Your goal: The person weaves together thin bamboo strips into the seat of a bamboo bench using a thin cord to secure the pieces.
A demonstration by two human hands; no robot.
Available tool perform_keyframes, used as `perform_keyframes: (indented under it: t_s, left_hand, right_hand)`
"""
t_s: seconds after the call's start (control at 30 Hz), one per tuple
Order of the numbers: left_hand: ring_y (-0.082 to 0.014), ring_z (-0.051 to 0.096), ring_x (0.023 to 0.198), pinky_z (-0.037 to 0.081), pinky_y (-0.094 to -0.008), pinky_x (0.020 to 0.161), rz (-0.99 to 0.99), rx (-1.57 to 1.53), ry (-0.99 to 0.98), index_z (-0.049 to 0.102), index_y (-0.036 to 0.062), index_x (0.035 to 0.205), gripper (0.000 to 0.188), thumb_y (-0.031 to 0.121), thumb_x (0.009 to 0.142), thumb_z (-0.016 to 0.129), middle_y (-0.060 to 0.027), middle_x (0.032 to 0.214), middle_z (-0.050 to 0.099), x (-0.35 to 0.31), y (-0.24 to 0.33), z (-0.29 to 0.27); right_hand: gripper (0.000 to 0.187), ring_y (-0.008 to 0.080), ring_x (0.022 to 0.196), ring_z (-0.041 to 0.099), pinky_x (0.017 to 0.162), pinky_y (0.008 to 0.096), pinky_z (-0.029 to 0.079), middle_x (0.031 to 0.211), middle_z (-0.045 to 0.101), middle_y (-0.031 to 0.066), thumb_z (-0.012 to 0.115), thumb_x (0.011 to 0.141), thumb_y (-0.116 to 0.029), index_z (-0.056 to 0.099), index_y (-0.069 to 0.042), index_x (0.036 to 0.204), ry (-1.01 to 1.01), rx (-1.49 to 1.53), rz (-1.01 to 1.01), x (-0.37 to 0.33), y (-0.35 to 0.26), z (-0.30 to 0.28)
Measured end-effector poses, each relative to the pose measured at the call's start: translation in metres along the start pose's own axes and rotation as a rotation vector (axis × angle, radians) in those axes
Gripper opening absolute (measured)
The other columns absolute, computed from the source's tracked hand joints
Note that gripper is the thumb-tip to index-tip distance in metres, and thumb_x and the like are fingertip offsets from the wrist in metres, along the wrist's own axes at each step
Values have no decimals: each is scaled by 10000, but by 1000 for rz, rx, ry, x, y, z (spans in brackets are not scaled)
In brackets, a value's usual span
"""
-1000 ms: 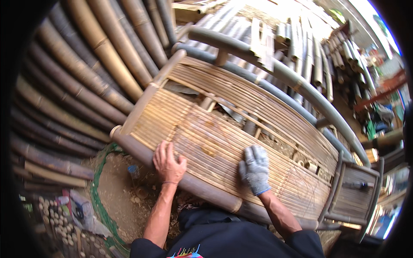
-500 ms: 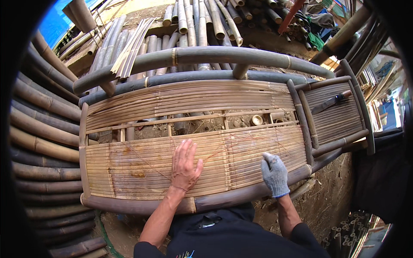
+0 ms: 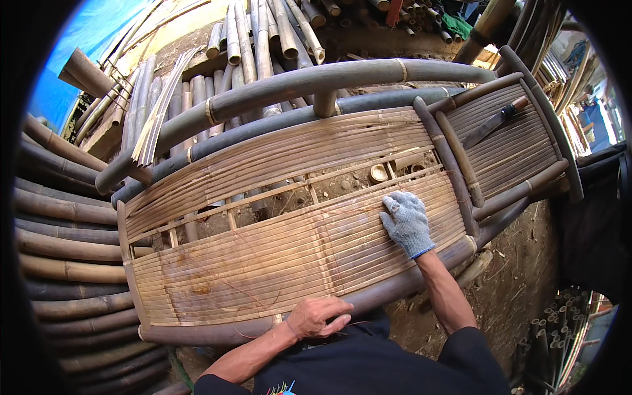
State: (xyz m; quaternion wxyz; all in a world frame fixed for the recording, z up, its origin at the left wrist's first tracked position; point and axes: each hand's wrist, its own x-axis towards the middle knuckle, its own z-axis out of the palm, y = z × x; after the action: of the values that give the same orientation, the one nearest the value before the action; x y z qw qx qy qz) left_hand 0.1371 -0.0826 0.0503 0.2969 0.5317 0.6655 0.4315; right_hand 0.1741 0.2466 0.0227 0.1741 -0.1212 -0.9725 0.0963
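A bamboo bench (image 3: 250, 276) with a slatted seat stretches across in front of me. My left hand (image 3: 320, 317) is at the bench's thick front pole, fingers curled and thumb drawn in; anything between them is hidden. On the front slats toward the right lies my right hand (image 3: 407, 224), in a grey knitted glove, palm down with the thumb apart. Thin reddish strands (image 3: 243, 293) lie loosely over the slats. A lengthwise gap between the front and rear slats shows crosspieces (image 3: 312, 191) and the ground below.
A knife (image 3: 490, 125) lies on the slatted right end of the bench. Light split strips (image 3: 161, 108) lean over the back rail (image 3: 276, 85). Bamboo poles (image 3: 79, 240) are stacked at the left, more (image 3: 247, 52) behind. A cut bamboo piece (image 3: 378, 173) shows through the gap.
My left hand has gone from lying spread on the slats to curled at the front pole. My gloved right hand has moved farther forward onto the slats. The view has tilted.
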Motion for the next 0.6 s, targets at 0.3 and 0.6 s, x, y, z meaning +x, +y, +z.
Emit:
perform_keyframes:
  t_s: [0.3,0.6]
  left_hand:
    - [-351,559,1233,477,-443,1044,0,504,458,602,12,1263,451,79,828,703,-170,1299,584,100,-77,-31]
    - [-289,526,1231,425,-450,1056,149,648,336,683,122,1132,310,163,828,730,-66,1202,604,149,-95,-31]
  right_hand:
    - [211,352,804,676,731,489,535,831,681,165,595,903,-272,678,-85,853,-312,-243,-71,20,-1,9]
    - [282,420,876,676,775,492,523,853,655,237,572,980,-277,603,3,987,-367,541,287,-35,-18,-21]
